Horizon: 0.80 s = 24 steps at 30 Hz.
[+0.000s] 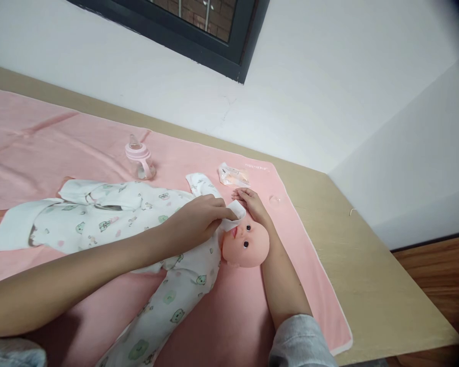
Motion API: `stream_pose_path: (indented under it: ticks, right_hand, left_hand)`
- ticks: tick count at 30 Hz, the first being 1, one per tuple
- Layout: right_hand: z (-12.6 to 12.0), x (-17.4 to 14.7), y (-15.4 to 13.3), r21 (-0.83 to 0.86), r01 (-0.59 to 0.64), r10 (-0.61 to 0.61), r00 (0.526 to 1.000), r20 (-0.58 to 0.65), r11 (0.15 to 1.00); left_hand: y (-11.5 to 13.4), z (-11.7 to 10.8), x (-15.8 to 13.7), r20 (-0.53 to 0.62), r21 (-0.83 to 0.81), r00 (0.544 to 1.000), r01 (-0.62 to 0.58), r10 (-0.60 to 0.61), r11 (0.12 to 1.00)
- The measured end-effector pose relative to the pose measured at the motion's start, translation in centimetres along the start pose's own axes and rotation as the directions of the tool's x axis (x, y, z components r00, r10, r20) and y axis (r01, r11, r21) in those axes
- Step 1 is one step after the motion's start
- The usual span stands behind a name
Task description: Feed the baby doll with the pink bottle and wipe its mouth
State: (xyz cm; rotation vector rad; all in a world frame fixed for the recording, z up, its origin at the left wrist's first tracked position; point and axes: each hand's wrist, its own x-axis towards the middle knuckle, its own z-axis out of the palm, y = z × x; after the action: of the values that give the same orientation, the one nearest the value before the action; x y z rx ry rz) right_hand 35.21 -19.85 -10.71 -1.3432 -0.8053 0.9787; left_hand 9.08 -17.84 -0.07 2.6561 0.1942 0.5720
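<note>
A baby doll [254, 247] lies on its back on a pink blanket [229, 326], its bald head toward the right. White pyjamas [153, 209] with small green animal prints cover its body. My left hand [201, 219] reaches across the chest and pinches a white wipe or cloth [235, 211], which touches the doll's face beside the mouth. Behind the head curves my right arm, and my right hand [252, 204] rests at the far side of the head with its fingers stretched out. Part of the doll's cheek is hidden by the cloth.
A pink-lidded baby bottle [141, 160] stands on the blanket beyond the doll's legs. Near my right hand lie a crumpled clear packet [233, 176] and a small transparent piece [274, 199]. The wooden tabletop [352, 275] meets a white wall beneath a dark-framed window [214, 51].
</note>
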Motion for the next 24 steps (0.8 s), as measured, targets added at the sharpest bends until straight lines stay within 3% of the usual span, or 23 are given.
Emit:
stream_pose_path:
  ticks: [5,7,9,12,16,18,20,24]
  right_hand:
    - [0.0,0.3,-0.7,-0.052,0.059,-0.060,0.998,-0.020,0.997]
    - [0.3,0.0,-2.4,-0.130,0.154,-0.161,0.986,-0.050,0.979]
    - [0.9,-1.0,-4.9,-0.244,0.308,-0.326,0.945,-0.039,0.920]
    - [2.6,-4.1,-9.2,-0.450,0.576,-0.566,0.806,0.173,0.683]
    - [5.4,-8.6,-12.9,-0.589,0.742,-0.604,0.639,0.476,0.320]
    - [6.4,-9.8,-13.3,-0.630,0.755,-0.565,0.605,0.561,0.182]
    - [7.0,-10.3,-13.2,-0.670,0.737,-0.531,0.602,0.596,0.083]
    - [7.4,-10.0,-12.7,-0.720,0.694,-0.496,0.626,0.603,0.000]
  left_hand:
    - [-1.6,-1.4,0.4,-0.082,0.027,0.996,0.048,-0.045,0.999]
    - [-2.2,-2.2,0.5,-0.099,0.029,0.987,0.130,-0.126,0.991]
    - [-2.6,-3.0,0.6,-0.102,0.025,0.976,0.197,-0.193,0.980]
    - [-3.1,-3.7,0.5,-0.103,0.036,0.971,0.223,-0.218,0.974]
    - [-3.5,-4.0,0.6,-0.150,0.086,0.970,0.207,-0.193,0.975]
    - [-3.7,-4.0,0.6,-0.167,0.110,0.967,0.210,-0.191,0.971]
    - [-3.9,-4.0,0.6,-0.168,0.119,0.966,0.216,-0.195,0.969]
    - [-4.0,-4.1,0.5,-0.151,0.127,0.966,0.231,-0.212,0.965]
